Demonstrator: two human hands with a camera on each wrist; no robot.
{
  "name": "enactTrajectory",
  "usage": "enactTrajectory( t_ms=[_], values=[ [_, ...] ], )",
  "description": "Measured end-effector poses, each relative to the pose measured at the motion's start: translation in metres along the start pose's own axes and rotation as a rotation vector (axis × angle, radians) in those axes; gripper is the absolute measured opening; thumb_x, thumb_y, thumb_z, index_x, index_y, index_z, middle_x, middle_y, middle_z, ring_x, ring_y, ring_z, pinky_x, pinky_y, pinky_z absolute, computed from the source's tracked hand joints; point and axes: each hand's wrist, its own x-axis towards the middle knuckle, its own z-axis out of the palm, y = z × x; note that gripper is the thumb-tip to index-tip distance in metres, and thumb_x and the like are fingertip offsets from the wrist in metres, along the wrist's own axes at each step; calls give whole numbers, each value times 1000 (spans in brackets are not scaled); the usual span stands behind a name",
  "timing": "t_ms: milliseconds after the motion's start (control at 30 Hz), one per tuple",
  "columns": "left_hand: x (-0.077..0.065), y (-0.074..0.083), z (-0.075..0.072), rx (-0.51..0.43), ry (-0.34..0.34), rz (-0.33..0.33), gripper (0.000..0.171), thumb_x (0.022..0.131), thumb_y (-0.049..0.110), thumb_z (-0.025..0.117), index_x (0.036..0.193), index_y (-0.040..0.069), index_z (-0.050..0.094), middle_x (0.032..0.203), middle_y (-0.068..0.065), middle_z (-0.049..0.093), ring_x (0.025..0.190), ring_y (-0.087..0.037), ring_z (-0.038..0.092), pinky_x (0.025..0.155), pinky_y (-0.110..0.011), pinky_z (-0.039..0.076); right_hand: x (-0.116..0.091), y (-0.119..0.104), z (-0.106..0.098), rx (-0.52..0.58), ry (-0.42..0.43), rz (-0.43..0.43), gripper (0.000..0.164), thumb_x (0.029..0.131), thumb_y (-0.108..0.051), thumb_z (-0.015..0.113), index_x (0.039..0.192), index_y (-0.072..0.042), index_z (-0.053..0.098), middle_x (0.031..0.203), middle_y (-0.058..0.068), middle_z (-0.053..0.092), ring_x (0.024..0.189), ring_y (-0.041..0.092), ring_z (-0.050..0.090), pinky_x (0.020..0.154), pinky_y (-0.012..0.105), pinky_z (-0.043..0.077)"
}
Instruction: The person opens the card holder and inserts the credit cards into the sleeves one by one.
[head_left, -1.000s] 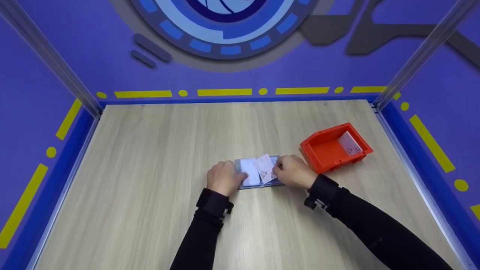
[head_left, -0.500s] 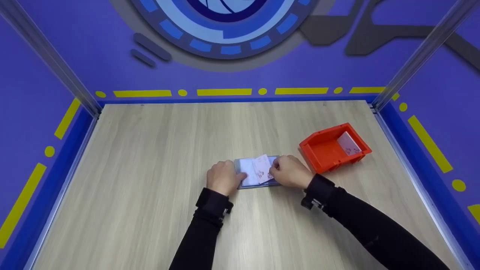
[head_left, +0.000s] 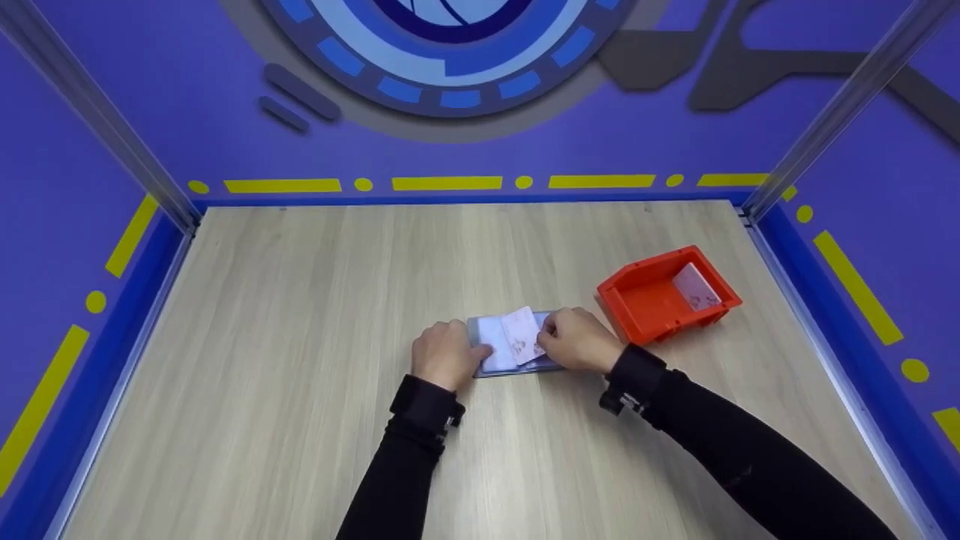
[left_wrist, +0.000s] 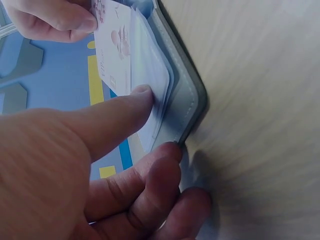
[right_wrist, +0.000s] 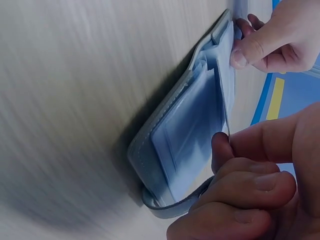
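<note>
A grey card holder lies opened flat on the table, with clear plastic sleeves inside. My left hand holds its left end, thumb pressing on the sleeves and fingertips at the cover's edge. Between thumb and forefinger, my right hand pinches a pale pink card with printed figures and "VIP" lettering. The card is tilted over the middle of the holder, its lower edge close to the sleeves. In the right wrist view it shows nearly edge-on, and a strap loops from the holder's near end.
To the right stands a red plastic bin with another pink card inside. Blue printed panels wall the wood-grain table at the back and both sides.
My right hand has shifted slightly left, bringing the card further over the left-hand sleeves. My left hand has stayed on the card holder's left end.
</note>
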Motion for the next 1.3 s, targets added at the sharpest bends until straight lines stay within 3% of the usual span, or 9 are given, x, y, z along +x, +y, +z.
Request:
enactTrajectory(
  t_ms=[133, 400, 600, 900, 1133, 1300],
  values=[
    [1, -1, 1, -17, -6, -1, 50, 92, 44, 89, 69, 14, 57, 71, 1, 50, 63, -18, 45, 56, -35, 36, 1, -2, 1, -14, 5, -33, 23, 106, -24, 61, 95, -9, 75, 70, -1, 51, 68, 19, 52, 64, 32, 40],
    [0, -2, 0, -6, 14, 2, 46, 90, 46, 90, 74, 12, 63, 73, 0, 55, 64, -17, 48, 57, -36, 38, 5, -8, 5, -12, -4, -6, 22, 105, -24, 62, 96, -9, 75, 75, 2, 55, 72, 21, 56, 66, 33, 43],
    [0, 0, 1, -3, 8, 5, 46, 91, 46, 90, 73, 13, 63, 73, 0, 57, 65, -17, 48, 58, -36, 38, 4, -8, 1, -5, -5, 19, 25, 106, -26, 62, 111, -6, 77, 84, 5, 62, 80, 23, 59, 72, 34, 46],
    [1, 1, 1, 2, -6, -4, 40, 91, 46, 90, 84, 9, 75, 77, -2, 65, 68, -18, 53, 61, -37, 42, -3, 5, -11, 18, -24, 43, 23, 109, -24, 58, 111, -7, 73, 79, 4, 57, 72, 22, 57, 65, 32, 43],
    [1, -1, -1, -18, -20, -24, 40, 90, 42, 91, 76, 11, 69, 73, 0, 60, 65, -17, 51, 58, -35, 40, -7, 8, -11, 53, -15, -4, 24, 110, -23, 56, 95, -9, 69, 75, 2, 52, 69, 20, 53, 64, 31, 40],
    [2, -1, -2, -39, -34, -39, 41, 90, 41, 91, 74, 13, 65, 73, 1, 59, 65, -17, 51, 59, -35, 39, -8, 10, -9, 62, -9, -22, 23, 108, -21, 56, 93, -9, 68, 76, 3, 53, 70, 21, 53, 65, 32, 41]
  ],
)
